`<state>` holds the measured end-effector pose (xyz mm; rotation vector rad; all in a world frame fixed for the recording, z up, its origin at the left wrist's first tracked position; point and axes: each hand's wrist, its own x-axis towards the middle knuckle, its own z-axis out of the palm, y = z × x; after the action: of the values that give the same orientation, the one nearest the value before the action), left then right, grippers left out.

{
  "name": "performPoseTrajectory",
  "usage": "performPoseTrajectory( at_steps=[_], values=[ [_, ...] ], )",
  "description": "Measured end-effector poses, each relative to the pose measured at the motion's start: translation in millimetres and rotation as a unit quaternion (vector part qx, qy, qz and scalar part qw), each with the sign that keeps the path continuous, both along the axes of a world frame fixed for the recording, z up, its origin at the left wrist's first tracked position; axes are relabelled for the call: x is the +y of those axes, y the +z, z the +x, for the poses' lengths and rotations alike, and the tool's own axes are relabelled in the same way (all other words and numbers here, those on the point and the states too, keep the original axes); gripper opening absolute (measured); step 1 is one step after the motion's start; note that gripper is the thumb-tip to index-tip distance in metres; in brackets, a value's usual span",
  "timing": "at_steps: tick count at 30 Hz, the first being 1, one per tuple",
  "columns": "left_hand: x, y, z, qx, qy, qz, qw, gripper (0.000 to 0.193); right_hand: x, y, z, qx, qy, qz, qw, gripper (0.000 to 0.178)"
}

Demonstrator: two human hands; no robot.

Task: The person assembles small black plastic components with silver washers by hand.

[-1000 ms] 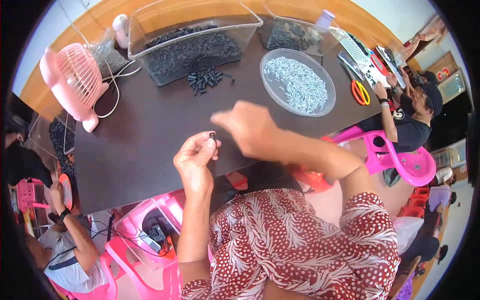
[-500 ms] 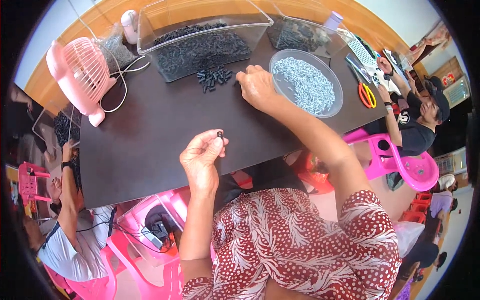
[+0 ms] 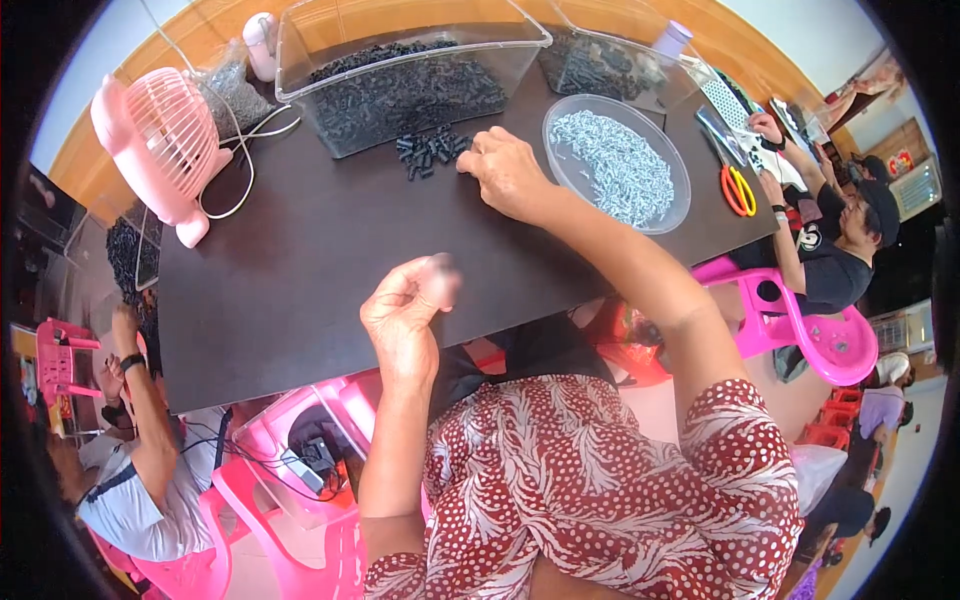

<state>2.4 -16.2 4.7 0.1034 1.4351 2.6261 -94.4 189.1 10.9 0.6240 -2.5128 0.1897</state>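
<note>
My left hand is raised over the near edge of the dark table, thumb and fingers pinched together. A blur covers its fingertips, with a dark smudge where a small black cylindrical piece sits. Farther off, my right hand rests with bent, closed fingertips at the right side of a small pile of black tube-like pieces. What lies between those fingertips is hidden. Just right of this hand is a round clear tray holding many slim silvery pieces.
Behind the pile stands a clear bin of black pieces, with another bin to its right. A pink fan with a white cord is at left. Orange-handled scissors lie at right. Other people sit at both table ends.
My right hand has shifted slightly left, against the pile's edge. The left hand stays in place, but its fingertips have become blurred and the black piece is less distinct.
</note>
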Motion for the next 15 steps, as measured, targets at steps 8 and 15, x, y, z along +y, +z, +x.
performPoseTrajectory(
  at_steps=[8,15],
  values=[
    [-1.3,2.6,-0.2,-0.007,0.001,-0.002,1.000,0.015,-14.6,23.8,39.4,-0.138,0.056,-0.180,0.972,0.008],
    [-0.1,1.9,1.3,0.000,0.000,-0.010,1.000,0.014,-35.8,68.6,80.2,-0.331,0.124,-0.341,0.871,0.011]
  ],
)
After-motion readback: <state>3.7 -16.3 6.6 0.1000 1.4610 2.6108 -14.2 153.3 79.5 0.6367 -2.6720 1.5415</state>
